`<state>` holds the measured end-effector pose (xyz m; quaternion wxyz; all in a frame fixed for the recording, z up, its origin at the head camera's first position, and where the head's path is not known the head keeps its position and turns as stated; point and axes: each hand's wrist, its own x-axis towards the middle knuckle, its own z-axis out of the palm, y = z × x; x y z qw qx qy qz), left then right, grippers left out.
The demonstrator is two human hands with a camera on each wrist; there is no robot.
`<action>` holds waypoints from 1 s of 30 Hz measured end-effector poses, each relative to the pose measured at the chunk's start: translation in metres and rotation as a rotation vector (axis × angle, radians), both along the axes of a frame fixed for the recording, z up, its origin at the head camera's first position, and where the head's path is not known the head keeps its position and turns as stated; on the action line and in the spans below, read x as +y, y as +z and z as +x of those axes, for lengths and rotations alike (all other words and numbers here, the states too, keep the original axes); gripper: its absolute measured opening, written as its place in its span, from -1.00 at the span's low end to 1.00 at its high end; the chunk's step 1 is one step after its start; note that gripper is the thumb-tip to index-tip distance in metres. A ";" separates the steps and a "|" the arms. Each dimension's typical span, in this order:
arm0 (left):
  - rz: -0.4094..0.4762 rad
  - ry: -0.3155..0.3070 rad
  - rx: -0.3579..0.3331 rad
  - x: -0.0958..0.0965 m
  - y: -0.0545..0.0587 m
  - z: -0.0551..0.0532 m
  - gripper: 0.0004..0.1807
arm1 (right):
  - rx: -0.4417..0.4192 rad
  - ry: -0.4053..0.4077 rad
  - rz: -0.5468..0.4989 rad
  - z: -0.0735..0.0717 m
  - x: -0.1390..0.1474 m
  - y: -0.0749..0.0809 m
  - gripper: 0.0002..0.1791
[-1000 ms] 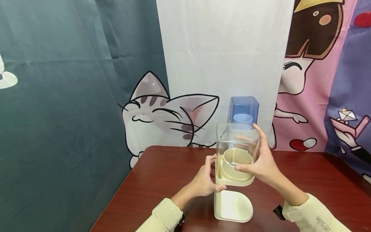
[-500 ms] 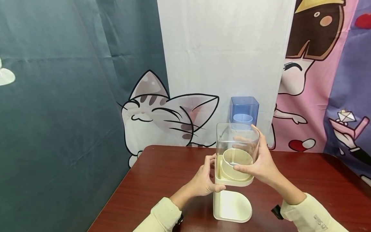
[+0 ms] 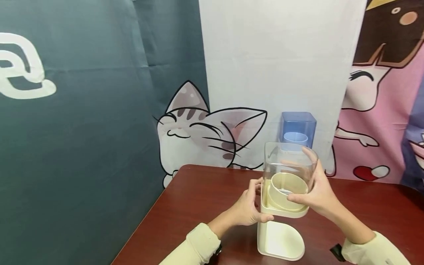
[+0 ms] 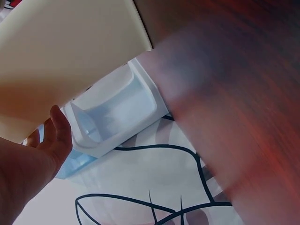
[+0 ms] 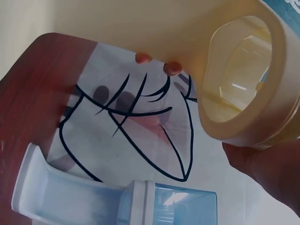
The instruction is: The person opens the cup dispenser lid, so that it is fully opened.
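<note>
A cream gravity pet feeder (image 3: 283,241) stands upright near me on the table, its clear tank (image 3: 276,156) seated in the raised upper part. Through the tank's wall shows a cream round collar (image 3: 279,197). My left hand (image 3: 246,206) grips the upper part at its left corner, fingers behind, thumb at the front lower edge. From the right, my right hand (image 3: 319,191) holds the tank, with its thumb across the front and fingers round the far side. The right wrist view shows the opening on the underside, and left fingertips (image 5: 172,69) past the cream panel.
A second feeder with a blue tank (image 3: 299,123) stands behind the cream one; its white base (image 4: 157,93) shows in the left wrist view. The reddish-brown table (image 3: 198,198) ends at a cartoon-printed curtain (image 3: 232,66) at the back and left.
The head view has turned left, so everything sits further right in the frame. Both hands keep their hold, and the tank stays seated in the feeder.
</note>
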<state>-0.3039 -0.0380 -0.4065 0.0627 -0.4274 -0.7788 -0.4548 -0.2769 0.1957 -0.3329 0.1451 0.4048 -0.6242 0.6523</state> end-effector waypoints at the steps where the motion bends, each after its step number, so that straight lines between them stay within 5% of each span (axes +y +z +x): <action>1: -0.004 -0.005 -0.003 0.002 0.000 0.001 0.13 | 0.006 -0.010 0.010 0.001 0.002 -0.001 0.42; 8: 0.018 0.018 -0.006 -0.005 -0.005 0.003 0.15 | 0.074 0.024 0.050 -0.004 -0.002 -0.007 0.43; 15: 0.021 -0.032 -0.037 0.001 0.001 0.003 0.13 | 0.063 -0.021 0.052 -0.001 0.005 -0.006 0.45; 22: 0.065 -0.073 -0.135 0.006 0.006 0.007 0.08 | 0.097 -0.049 0.045 -0.001 0.009 -0.009 0.45; 30: 0.111 -0.044 -0.276 0.004 0.008 0.015 0.05 | 0.115 -0.067 0.054 -0.003 0.007 -0.013 0.44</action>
